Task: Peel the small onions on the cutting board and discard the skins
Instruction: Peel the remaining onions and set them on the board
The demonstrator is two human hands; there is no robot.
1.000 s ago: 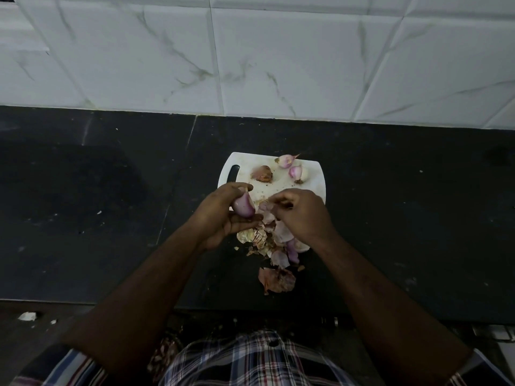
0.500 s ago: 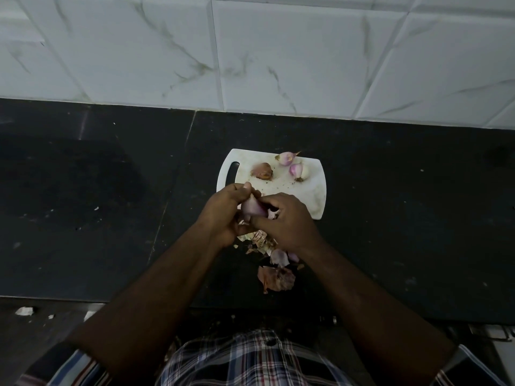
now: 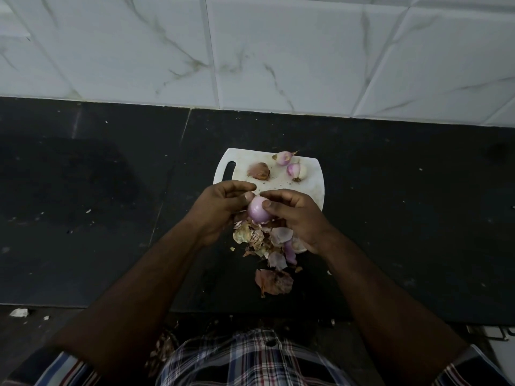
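right hand (image 3: 295,218) joined left hand (image 3: 220,207) pinching onion (image 3: 258,209) | board (image 3: 312,185): three onions

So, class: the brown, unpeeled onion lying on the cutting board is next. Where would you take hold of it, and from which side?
Pinch the brown onion across its rounded middle, coming from above and the near side. It lies apart from the two pinkish onions on the white cutting board, so both flanks look free. Its dry skin may slip.
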